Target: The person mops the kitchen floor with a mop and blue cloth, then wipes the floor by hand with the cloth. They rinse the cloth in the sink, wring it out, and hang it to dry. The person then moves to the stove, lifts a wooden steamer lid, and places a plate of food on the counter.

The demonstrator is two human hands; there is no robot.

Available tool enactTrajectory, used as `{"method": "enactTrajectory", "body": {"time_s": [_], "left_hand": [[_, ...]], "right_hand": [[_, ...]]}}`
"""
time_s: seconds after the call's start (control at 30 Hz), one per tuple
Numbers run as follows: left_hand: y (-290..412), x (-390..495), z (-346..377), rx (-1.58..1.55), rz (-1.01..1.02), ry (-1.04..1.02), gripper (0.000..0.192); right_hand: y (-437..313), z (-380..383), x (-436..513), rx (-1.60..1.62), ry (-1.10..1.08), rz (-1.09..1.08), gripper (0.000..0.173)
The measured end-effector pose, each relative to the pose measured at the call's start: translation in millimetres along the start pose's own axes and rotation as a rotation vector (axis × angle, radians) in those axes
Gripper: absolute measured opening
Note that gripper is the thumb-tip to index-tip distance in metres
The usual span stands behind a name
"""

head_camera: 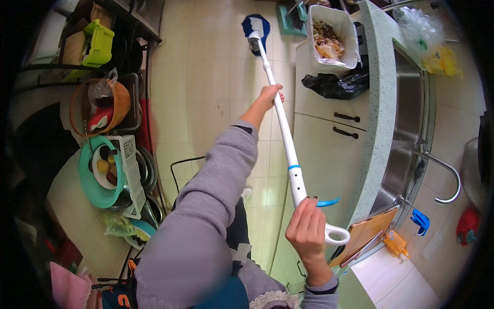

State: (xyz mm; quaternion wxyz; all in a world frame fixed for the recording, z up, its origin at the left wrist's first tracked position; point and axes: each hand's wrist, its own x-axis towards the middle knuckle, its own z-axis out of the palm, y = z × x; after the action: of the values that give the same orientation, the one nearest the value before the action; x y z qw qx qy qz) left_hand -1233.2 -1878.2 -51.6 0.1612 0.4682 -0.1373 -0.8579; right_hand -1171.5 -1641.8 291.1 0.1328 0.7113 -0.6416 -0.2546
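A white upright floor mop [285, 131], likely a steam mop, slants across the view over the tiled floor. My left hand [269, 96] is wrapped around the middle of its pole. Near the top end my right hand [307, 228] grips the pole, just beside a blue lever [328, 202] and a white loop handle [337, 235]. Far ahead, the mop head with its dark blue pad [256, 34] rests flat on the pale floor tiles [210, 83]. My right palm hides part of the handle.
On the right runs a speckled counter [378, 116] with a steel sink [405, 100]. A waste-filled bin [332, 42] and a black bag [335, 85] are against its cabinets. Racks on the left hold a basket [121, 102] and a turquoise basin [87, 177]. A black cord [185, 160] shows near my legs.
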Motion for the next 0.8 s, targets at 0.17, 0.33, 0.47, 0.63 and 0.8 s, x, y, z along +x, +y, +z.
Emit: {"method": "enactTrajectory", "body": {"time_s": [0.17, 0.33, 0.47, 0.63, 0.8], "left_hand": [[4.8, -29.5, -23.5, 0.198, 0.061, 0.231, 0.030], [-61.5, -97.9, -0.1, -0.162, 0.106, 0.061, 0.024], [-126.5, -178.3, 28.0, -0.299, 0.081, 0.130, 0.024], [-185.7, -243.1, 25.4, -0.629, -0.294, 0.017, 0.019], [-208.5, -241.3, 7.4, -0.685, -0.536, 0.084, 0.016]], "right_hand": [[47.3, -9.7, -1.5, -0.273, 0.112, -0.474, 0.018], [109.6, -48.6, -53.1, -0.284, 0.079, -0.673, 0.021], [132.2, -88.4, -110.6, -0.219, 0.044, -0.758, 0.020], [120.8, -117.8, -191.6, -0.093, 0.074, -0.643, 0.018], [79.7, -112.5, -258.1, 0.072, 0.409, 0.117, 0.044]]}}
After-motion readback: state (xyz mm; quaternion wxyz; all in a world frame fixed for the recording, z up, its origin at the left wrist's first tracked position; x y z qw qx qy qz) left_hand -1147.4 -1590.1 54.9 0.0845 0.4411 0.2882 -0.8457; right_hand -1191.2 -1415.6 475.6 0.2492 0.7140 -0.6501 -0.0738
